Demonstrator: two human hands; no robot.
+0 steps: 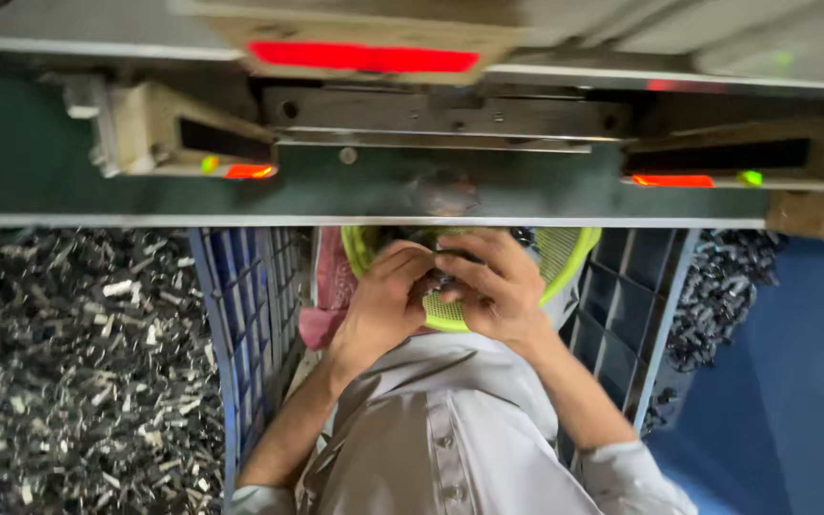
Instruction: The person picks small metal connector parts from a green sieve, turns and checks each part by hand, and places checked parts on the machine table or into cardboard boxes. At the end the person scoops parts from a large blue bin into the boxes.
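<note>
My two hands meet in the middle, close to my chest. My left hand [381,298] comes up from 7 o'clock, with the wrist bent and the fingers curled in. My right hand [500,291] comes up from 5 o'clock, and its fingers curl over toward the left hand. Both hands pinch small dark pieces [441,279] between the fingertips. So each grip is narrow and tight on those little pieces. The pieces are too small and blurry for me to tell what shape they are.

Right under my hands sits a yellow-green mesh basket [565,250]. It rests on my lap, and my fingers touch its front rim. A pink cloth [332,286] hangs just beside the basket at 9 o'clock.

My sleeves are rolled up on my grey shirt [431,429].

At 9 o'clock, past a blue crate [250,315], lies a big pile of shiny metal scraps [78,362]. At 3 o'clock there is another blue crate [627,315] with a small dark heap [717,286] behind it.

At 12 o'clock stands a green machine [355,181] with red lights [362,56].
</note>
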